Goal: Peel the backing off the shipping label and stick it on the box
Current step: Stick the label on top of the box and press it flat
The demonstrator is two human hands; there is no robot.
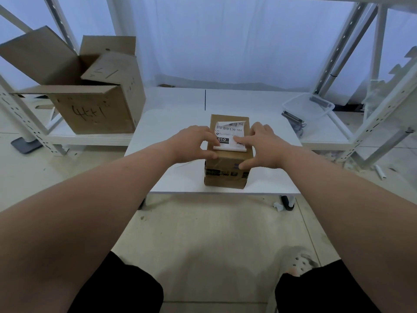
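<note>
Two hands pressing label onto box top

Two bare forearms reach in from the near edge. Small brown box (226,170) stands upright on the white bench (171,123), near its front edge, roughly centred. Dark printed tape runs across the box's front face.

Shipping label (229,132) lies on the box top, printed side up, with "010-010-L30-551" readable. Its far edge is curled up off the cardboard, both far corners lifted. Its near edge shows a white rolled strip; cannot tell if that is label or backing.

Left hand (194,143): fingers bent down, tips on the label's near-left corner, thumb lying on the box top by the front edge. It presses, wrapped round nothing.

Right hand (264,145): index finger straight, pressing the label's near-right part. Thumb is stretched out against the box's upper front face and the other fingers rest over the right side of the box top. An open, flat press.

Rest: big open cardboard carton (97,109) with handwriting on its front sits on a low white shelf (90,138) at left, flaps up. Clear plastic tub (309,107) sits on the shelf at right, dark items just beside it. White perforated rack uprights stand on both sides. Pale curtain behind. Tiled floor below, dark shorts and one perforated shoe (300,260) at bottom.
</note>
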